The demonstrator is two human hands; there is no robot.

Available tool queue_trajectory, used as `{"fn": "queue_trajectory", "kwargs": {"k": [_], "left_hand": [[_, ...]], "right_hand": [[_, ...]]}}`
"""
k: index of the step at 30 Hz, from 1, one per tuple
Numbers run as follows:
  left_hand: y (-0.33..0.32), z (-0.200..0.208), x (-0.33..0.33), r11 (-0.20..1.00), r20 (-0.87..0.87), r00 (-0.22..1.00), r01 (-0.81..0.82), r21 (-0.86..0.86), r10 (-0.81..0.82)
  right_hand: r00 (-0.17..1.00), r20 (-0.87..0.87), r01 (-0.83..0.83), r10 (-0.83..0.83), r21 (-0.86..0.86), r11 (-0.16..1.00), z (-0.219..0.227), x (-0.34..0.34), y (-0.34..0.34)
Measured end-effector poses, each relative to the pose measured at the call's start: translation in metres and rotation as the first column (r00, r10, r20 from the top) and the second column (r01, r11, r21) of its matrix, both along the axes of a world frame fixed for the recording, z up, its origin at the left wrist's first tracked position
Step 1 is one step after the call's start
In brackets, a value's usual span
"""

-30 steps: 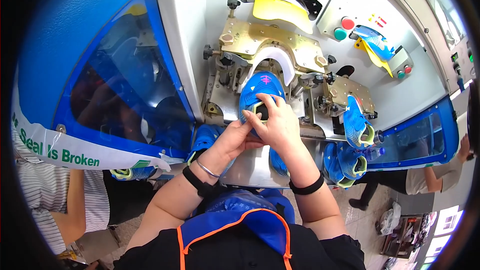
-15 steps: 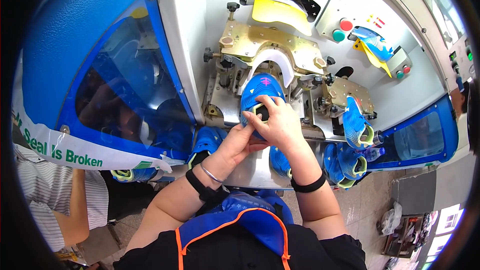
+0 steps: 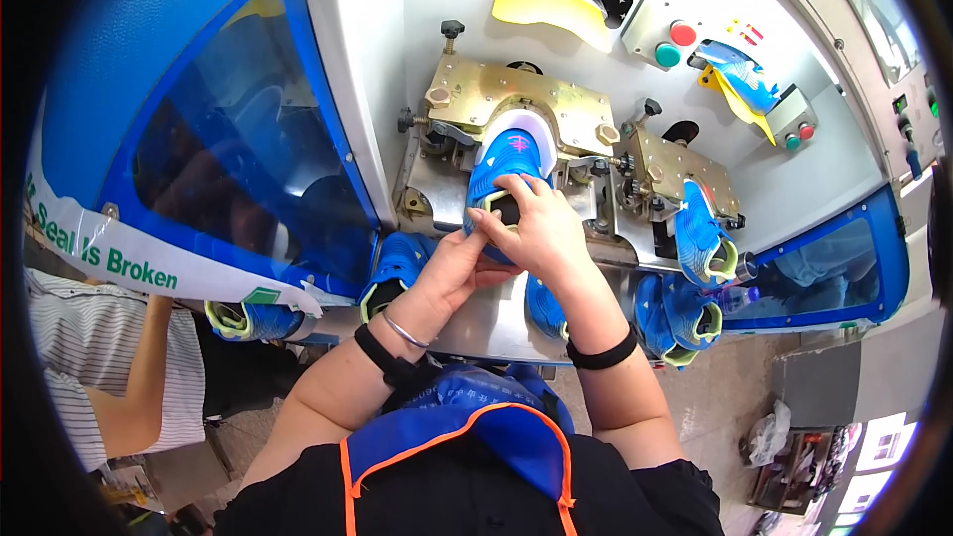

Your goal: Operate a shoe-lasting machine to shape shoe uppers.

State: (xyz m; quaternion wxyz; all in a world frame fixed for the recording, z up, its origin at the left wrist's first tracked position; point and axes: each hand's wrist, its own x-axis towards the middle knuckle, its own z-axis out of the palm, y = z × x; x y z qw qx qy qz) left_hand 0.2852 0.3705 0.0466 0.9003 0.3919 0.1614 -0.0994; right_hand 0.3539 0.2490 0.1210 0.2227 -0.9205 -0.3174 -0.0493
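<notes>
A blue shoe upper (image 3: 508, 167) with a white toe sits in the brass clamp (image 3: 516, 104) of a grey machine, toe pointing away from me. My right hand (image 3: 536, 223) lies over its heel end, fingers curled on the lime-edged collar. My left hand (image 3: 459, 263) presses against the same heel from the left side. Both wrists wear black bands.
A second blue shoe (image 3: 703, 233) is mounted in the right brass station (image 3: 675, 174). More blue shoes lie at the shelf front (image 3: 397, 263) and at the right (image 3: 680, 318). Red and green buttons (image 3: 675, 43) sit above. Another person in a striped shirt (image 3: 119, 367) stands at left.
Both hands stay on the shoe's heel; the fingers have shifted only slightly and the shoe remains in the clamp.
</notes>
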Motion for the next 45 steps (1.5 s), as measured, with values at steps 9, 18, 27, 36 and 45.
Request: {"fn": "queue_trajectory", "kwargs": {"k": [9,18,27,36,45], "left_hand": [[-0.010,-0.006,-0.006,0.994,0.027,0.996,-0.089,0.057,0.087],[-0.027,-0.040,-0.015,0.971,-0.042,0.978,-0.199,0.131,0.206],[-0.035,-0.036,-0.015,0.956,-0.064,0.964,-0.245,0.163,0.258],[-0.051,-0.049,-0.034,0.982,-0.096,0.980,-0.165,0.087,0.173],[-0.047,-0.090,-0.060,0.959,-0.211,0.964,0.203,0.197,-0.161]], "right_hand": [[0.997,-0.048,-0.065,0.062,-0.063,0.996,-0.001,0.007,-0.011],[0.990,-0.067,-0.131,0.122,-0.147,0.980,0.000,0.008,-0.027],[0.973,-0.027,-0.181,0.230,0.528,0.829,-0.033,0.019,-0.104],[0.976,-0.212,-0.098,0.045,-0.244,0.965,-0.160,-0.065,-0.240],[0.916,0.379,-0.258,0.129,0.313,0.914,-0.027,-0.072,-0.261]]}}
